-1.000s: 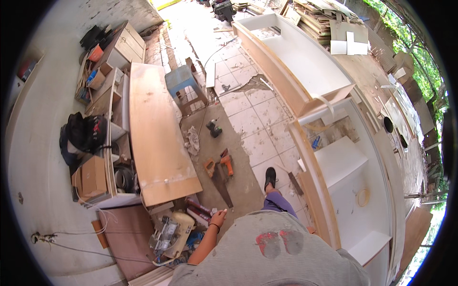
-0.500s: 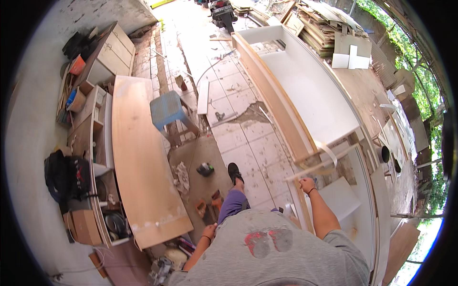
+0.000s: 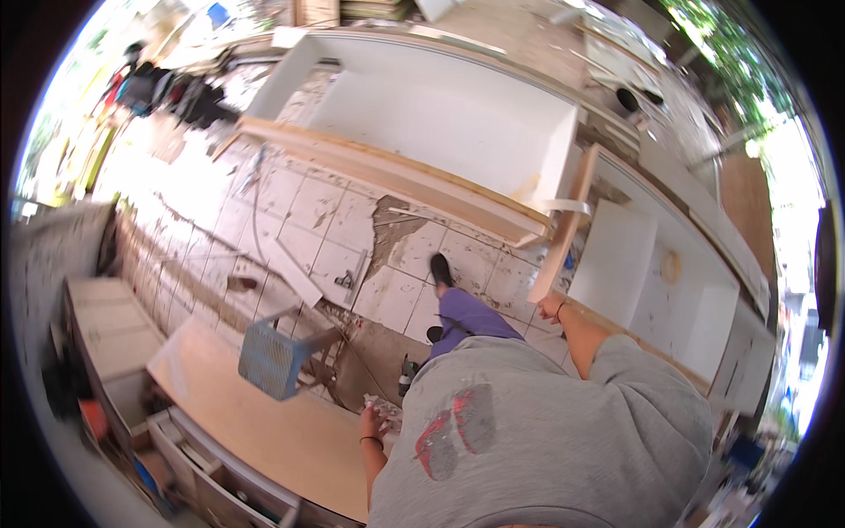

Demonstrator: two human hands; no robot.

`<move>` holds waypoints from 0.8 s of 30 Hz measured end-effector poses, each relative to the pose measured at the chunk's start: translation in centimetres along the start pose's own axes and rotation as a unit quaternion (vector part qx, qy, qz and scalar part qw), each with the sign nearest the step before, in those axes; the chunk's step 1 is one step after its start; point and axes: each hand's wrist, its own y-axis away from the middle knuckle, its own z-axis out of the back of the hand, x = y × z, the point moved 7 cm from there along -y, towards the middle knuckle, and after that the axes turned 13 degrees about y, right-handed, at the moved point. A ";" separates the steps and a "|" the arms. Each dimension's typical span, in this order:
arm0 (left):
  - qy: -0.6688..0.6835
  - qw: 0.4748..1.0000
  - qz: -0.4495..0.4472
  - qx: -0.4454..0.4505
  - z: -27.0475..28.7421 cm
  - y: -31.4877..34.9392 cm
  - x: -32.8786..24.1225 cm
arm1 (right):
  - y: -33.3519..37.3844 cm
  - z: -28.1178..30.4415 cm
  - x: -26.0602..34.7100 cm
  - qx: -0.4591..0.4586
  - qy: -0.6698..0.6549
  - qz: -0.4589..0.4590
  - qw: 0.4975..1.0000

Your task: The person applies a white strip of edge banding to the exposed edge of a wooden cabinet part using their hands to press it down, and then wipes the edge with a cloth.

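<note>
My right hand (image 3: 551,308) is closed at the near corner of a white cabinet box (image 3: 616,246) with a wooden front edge, beside the end of a wooden board (image 3: 566,227). Whatever its fingers grip is too small to make out. Down at my left side hangs my left hand (image 3: 372,422), fingers loosely apart and holding nothing, close to a crumpled cloth (image 3: 387,410). Beyond the board lies a longer white cabinet (image 3: 449,101), open side up, with a pale curved strip (image 3: 563,206) at its near end.
A blue stool (image 3: 271,356) stands left, beside a long wooden panel (image 3: 238,387). Drawer units (image 3: 114,339) line the wall. A white plank (image 3: 297,273), a power tool (image 3: 407,377) and debris lie on the cracked tile floor (image 3: 387,304). A motorbike (image 3: 176,95) is parked at far left.
My view and body have turned right, so the cabinets now lie crosswise ahead. My left hand has swung away from my hip. My right hand stays near the cabinet's wooden edge.
</note>
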 end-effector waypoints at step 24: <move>-0.521 0.836 -0.004 -0.170 -17.1 3.2 -36.1 | -22.2 25.7 9.6 -0.246 0.391 -0.225 0.858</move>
